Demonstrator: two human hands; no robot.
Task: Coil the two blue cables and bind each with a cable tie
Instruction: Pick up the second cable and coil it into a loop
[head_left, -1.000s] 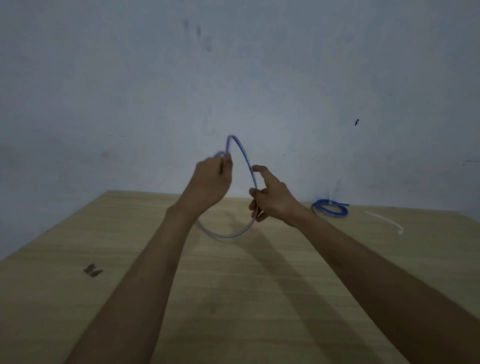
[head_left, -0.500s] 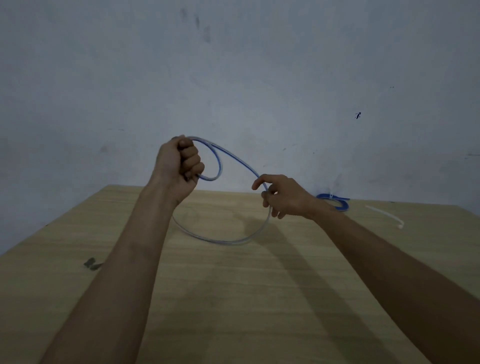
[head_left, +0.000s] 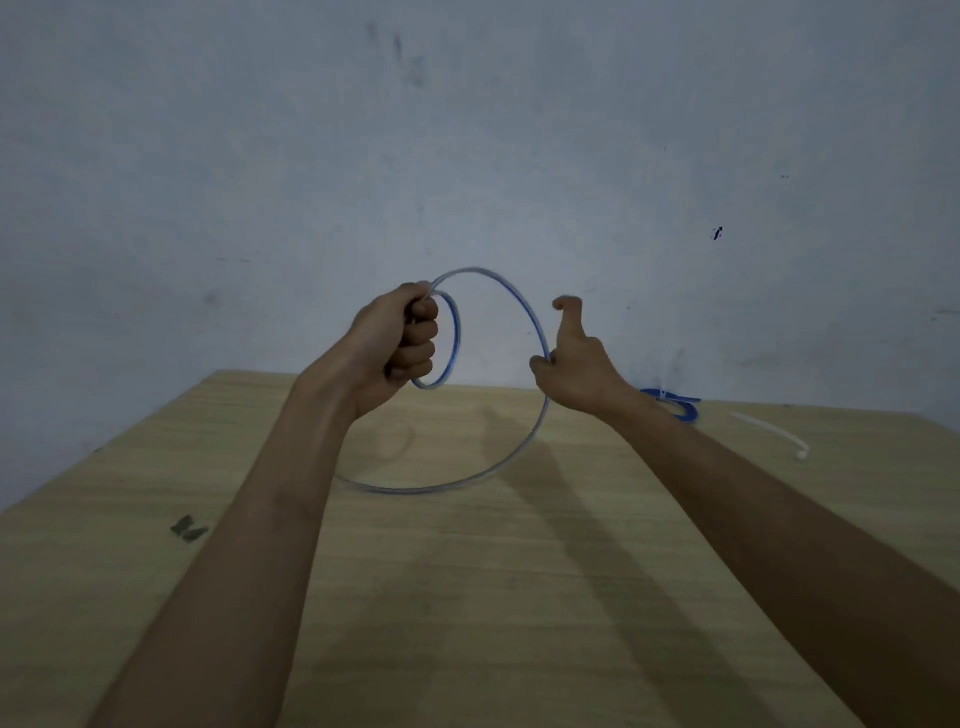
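My left hand (head_left: 400, 343) is a fist closed on a blue cable (head_left: 519, 452), held up above the wooden table (head_left: 467, 597). From the fist a small loop hangs beside the knuckles and a large loop arcs over to the right and sweeps down under both hands. My right hand (head_left: 576, 364) pinches the right side of the large loop between thumb and fingers, with the index finger raised. A second blue cable (head_left: 680, 405), coiled and bound with a white tie, lies on the table behind my right wrist. A loose white cable tie (head_left: 774, 434) lies to its right.
A grey wall (head_left: 467, 156) rises right behind the table's far edge. A small dark mark (head_left: 188, 529) sits on the tabletop at the left. Both forearms stretch over the table's middle.
The large loop has swung upright and grown rounder. My right hand rose and lifted its index finger while still pinching the cable. My left fist stayed closed and dropped slightly.
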